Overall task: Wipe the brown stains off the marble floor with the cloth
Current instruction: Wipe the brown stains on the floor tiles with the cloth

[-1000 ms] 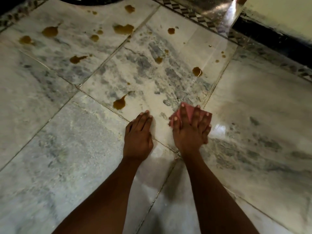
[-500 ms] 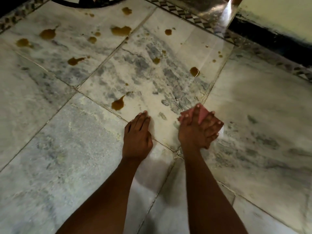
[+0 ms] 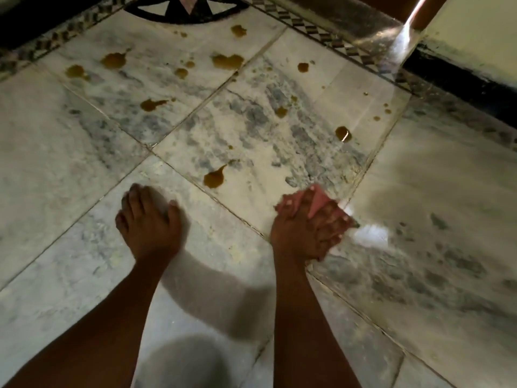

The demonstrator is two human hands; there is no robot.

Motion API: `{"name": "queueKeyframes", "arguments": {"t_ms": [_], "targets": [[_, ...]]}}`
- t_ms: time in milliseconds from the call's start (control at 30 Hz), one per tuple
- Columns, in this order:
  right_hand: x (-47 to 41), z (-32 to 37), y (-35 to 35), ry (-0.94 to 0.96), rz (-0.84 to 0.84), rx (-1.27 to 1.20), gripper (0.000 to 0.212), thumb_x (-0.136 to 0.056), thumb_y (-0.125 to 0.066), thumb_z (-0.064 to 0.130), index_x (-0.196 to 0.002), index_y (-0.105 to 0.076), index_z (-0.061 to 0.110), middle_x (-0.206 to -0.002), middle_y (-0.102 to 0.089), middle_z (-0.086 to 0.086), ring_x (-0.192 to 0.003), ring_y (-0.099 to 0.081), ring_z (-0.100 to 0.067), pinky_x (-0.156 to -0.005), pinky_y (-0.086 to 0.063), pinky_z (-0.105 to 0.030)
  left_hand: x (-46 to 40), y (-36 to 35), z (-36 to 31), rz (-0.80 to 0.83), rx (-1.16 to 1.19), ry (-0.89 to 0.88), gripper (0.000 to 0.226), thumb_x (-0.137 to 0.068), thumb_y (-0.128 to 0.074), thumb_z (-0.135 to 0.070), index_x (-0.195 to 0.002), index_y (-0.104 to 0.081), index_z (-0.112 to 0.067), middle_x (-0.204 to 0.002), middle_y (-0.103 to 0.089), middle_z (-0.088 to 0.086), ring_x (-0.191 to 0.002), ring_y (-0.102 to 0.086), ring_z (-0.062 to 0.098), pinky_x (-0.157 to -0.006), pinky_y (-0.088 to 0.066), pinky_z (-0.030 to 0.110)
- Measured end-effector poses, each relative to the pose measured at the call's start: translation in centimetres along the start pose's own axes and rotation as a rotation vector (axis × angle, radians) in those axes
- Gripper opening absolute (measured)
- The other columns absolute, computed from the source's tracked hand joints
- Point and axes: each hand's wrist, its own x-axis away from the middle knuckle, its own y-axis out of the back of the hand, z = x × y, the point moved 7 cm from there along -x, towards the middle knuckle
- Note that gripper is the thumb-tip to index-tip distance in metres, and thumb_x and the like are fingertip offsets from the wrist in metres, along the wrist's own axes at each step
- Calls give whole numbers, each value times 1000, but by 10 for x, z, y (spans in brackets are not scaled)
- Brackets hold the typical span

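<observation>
The left hand [image 3: 148, 222] lies flat on the floor [image 3: 70, 163], fingers straight. The right hand [image 3: 305, 228] presses the pink cloth [image 3: 317, 200] down, fingers spread over it. The nearest stain [image 3: 214, 179] is just ahead, between the hands. More stains [image 3: 226, 61] dot the tiles farther off.

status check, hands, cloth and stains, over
Left hand flat on marble floor, right hand pressing pink cloth. Nearest brown stain unwiped, more beyond. Nothing blocking.
</observation>
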Motion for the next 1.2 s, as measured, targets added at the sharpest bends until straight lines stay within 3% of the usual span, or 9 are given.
{"name": "queueKeyframes", "arguments": {"t_ms": [200,300,467,600,700,900,1000,1100,1200], "targets": [[64,-5,6,721,144,200,68,-103,-35,70,-164,-7,56,-180,1,0,-165,9,-36,-130,0,-58,-2,-2,2,-32,27,45,70,-103,-39,-50,-157,-41,-5,-165,-42,19,-150,-41,41,-118,-32,58],[30,-45,26,521,145,193,69,-99,-24,72,-161,2,61,-180,0,-2,-165,6,-38,-129,-10,-66,-3,0,1,-10,34,53,71,-102,-42,-49,-157,-42,-5,-167,-40,17,-153,-39,39,-120,-31,57],[-33,13,8,-31,-253,20,80,-105,-34,65,-167,1,28,-162,-39,-33,-148,-34,-62,-113,-33,-79,-5,-2,4,-2,17,72,68,-102,-49,-48,-156,-44,-8,-167,-41,13,-154,-38,35,-121,-30,55],[3,62,-26,394,49,142,70,-107,-33,59,-169,-8,37,-178,0,-15,-160,13,-44,-127,-5,-71,-6,-3,1,10,19,70,67,-102,-50,-47,-157,-43,-9,-168,-40,13,-155,-37,35,-121,-29,55],[50,30,-9,711,201,195,67,-104,-34,66,-166,-13,49,-180,2,-2,-164,12,-37,-129,-5,-62,-5,-2,0,25,12,76,67,-102,-46,-47,-157,-42,-8,-167,-40,15,-155,-36,37,-121,-30,57],[-19,53,-25,198,-5,86,73,-105,-37,66,-166,-1,48,-178,-2,-15,-160,3,-53,-125,-9,-74,-5,-4,5,14,1,93,68,-102,-45,-49,-158,-42,-10,-167,-40,14,-156,-35,35,-122,-27,55],[-15,134,-54,390,36,12,86,-106,-39,57,-157,30,49,-176,-10,-20,-160,-3,-54,-125,-11,-73,-7,-4,3,15,-4,91,69,-101,-45,-49,-158,-42,-11,-168,-40,13,-157,-34,33,-122,-28,54],[21,149,-58,759,181,176,67,-103,-27,63,-166,-5,51,-179,-8,-7,-163,1,-44,-128,-12,-67,-6,-1,2,31,-2,103,69,-102,-44,-50,-158,-41,-10,-169,-38,12,-158,-33,32,-123,-28,56],[17,107,-41,758,197,231,66,-103,-32,66,-165,-15,53,-180,-4,-1,-164,5,-39,-127,-13,-65,-6,2,0,47,0,104,68,-102,-43,-49,-158,-41,-10,-170,-37,11,-159,-31,32,-123,-28,57]]}}
